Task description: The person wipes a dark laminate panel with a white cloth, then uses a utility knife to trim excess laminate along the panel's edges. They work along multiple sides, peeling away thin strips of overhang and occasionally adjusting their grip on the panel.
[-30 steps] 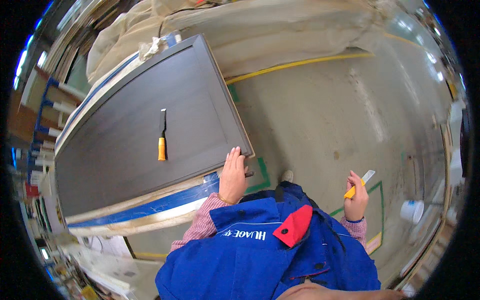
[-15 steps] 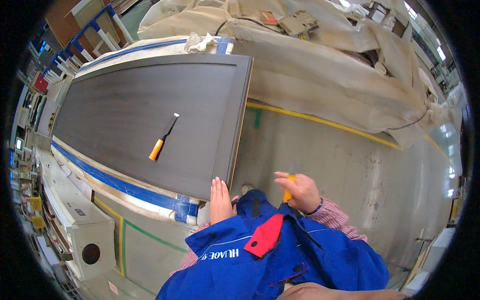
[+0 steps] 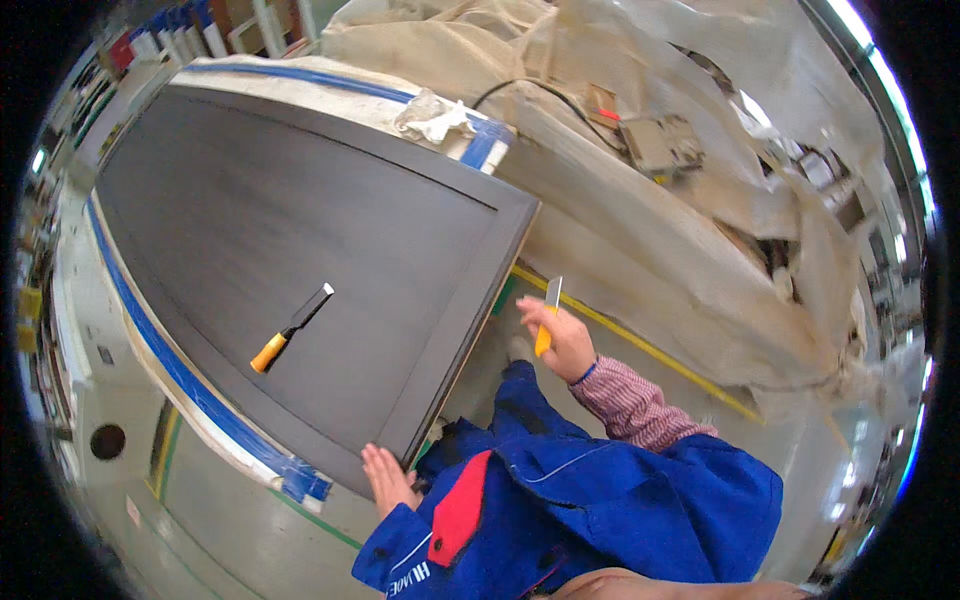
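Observation:
A large dark grey door panel [image 3: 330, 230] with a raised border lies flat on a padded support. My left hand [image 3: 390, 478] rests on its near corner, fingers stretched out flat along the edge. Off the panel's right end, my right hand [image 3: 566, 343] is closed around a yellow utility knife [image 3: 545, 338], its blade pointing up and away from me. Part of the knife's handle is hidden by my fingers. On the panel lies a chisel [image 3: 292, 328] with a yellow-orange handle and dark shank, its bright tip toward the far right.
White padding with blue tape [image 3: 300, 478] lines the support under the panel. A crumpled white cloth [image 3: 436, 118] lies at its far corner. Beyond stands a long heap under translucent plastic sheeting [image 3: 640, 230], with a yellow floor line [image 3: 650, 342] before it. A white machine casing stands at left.
My right hand has moved forward and up with the knife, whose blade now shows plainly. My left hand stays at the panel's corner. The view has turned, so the panel appears tilted.

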A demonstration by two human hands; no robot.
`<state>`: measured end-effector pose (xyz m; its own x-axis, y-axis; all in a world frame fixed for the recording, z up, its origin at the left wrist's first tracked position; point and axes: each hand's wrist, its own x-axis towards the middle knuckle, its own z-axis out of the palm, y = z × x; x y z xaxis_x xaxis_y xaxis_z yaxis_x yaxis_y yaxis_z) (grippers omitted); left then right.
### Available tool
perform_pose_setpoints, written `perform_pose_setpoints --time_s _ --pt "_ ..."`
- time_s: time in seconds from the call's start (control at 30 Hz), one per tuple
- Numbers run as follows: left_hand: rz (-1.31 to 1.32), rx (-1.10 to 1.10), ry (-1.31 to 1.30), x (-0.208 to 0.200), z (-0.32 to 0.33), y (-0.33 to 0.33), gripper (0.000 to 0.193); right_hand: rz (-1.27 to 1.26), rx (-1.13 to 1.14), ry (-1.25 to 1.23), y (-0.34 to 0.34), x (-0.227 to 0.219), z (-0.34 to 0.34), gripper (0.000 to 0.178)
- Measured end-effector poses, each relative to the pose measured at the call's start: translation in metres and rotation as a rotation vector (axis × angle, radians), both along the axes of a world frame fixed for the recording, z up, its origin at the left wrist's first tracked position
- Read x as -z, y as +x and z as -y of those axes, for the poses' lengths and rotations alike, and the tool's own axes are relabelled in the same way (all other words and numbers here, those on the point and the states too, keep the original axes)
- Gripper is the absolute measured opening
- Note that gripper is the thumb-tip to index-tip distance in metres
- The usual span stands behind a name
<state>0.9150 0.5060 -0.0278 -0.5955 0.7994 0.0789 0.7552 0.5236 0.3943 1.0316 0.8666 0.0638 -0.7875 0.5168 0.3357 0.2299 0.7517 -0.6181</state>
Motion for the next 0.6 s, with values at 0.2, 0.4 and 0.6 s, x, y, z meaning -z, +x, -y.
perform_pose_setpoints --time_s 0.2,0.4,0.6 --pt "-0.023 -0.700 -0.101 -0.040 -0.049 0.058 0.073 0.073 -0.181 0.199 -0.056 0.020 -0.139 0.023" --pt "0.044 -0.996 -0.042 -0.082 -0.096 0.065 0.063 0.167 -0.467 0.235 -0.081 0.018 -0.194 0.025" --pt "-0.060 -1.033 -0.226 -0.084 -0.113 0.066 0.058 0.216 -0.554 0.248 -0.089 0.011 -0.205 0.029"
